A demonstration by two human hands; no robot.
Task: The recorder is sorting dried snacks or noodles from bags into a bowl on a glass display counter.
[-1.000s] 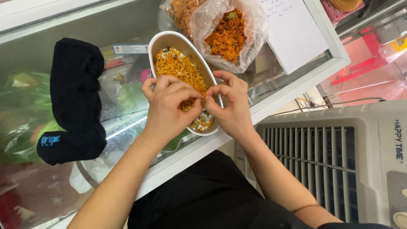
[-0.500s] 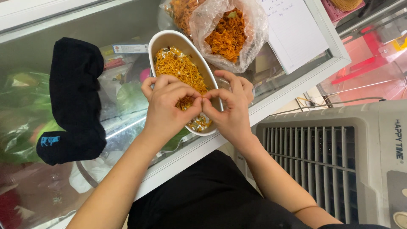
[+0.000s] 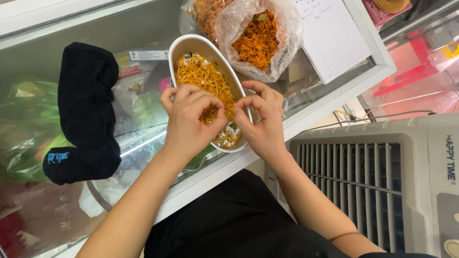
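Observation:
A white oval bowl (image 3: 191,45) full of orange noodles (image 3: 201,76) rests on the glass lid of a chest freezer (image 3: 143,138). My left hand (image 3: 189,122) hovers over the near end of the bowl, its fingertips pinched together at the noodles. Beside it, my right hand (image 3: 260,124) has thumb and fingers pinched too, almost touching the left fingertips. What the fingers pinch is too small to make out. Some pale sauce and toppings (image 3: 227,138) lie at the bowl's near end.
Two clear plastic bags of orange noodles (image 3: 258,40) sit beyond the bowl. A white paper sheet (image 3: 334,38) lies to the right, a black cloth (image 3: 86,110) to the left. A grey air cooler (image 3: 377,177) stands at the right, below the freezer edge.
Both hands stay over the bowl's near end; the fingertips have shifted slightly and drawn closer together. The bowl has not moved.

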